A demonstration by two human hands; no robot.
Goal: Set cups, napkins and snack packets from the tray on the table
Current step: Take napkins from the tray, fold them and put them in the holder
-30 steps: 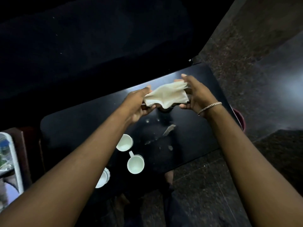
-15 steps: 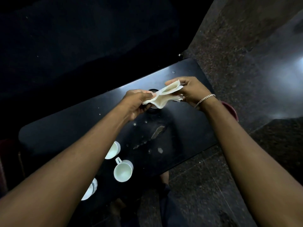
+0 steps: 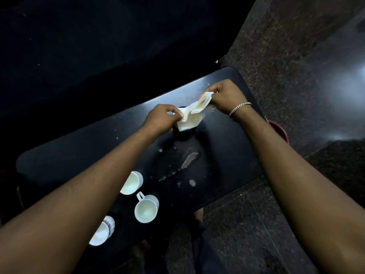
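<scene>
Both my bare arms reach forward, the forearms converging. My left hand (image 3: 161, 118) has its fingers curled, thumb and fingertips pinching one end of the napkin (image 3: 192, 115). My right hand (image 3: 227, 95), farther out, pinches the other end, knuckles up.

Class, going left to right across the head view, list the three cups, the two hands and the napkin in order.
Near cup → far cup → handled cup → left hand → napkin → right hand.
</scene>
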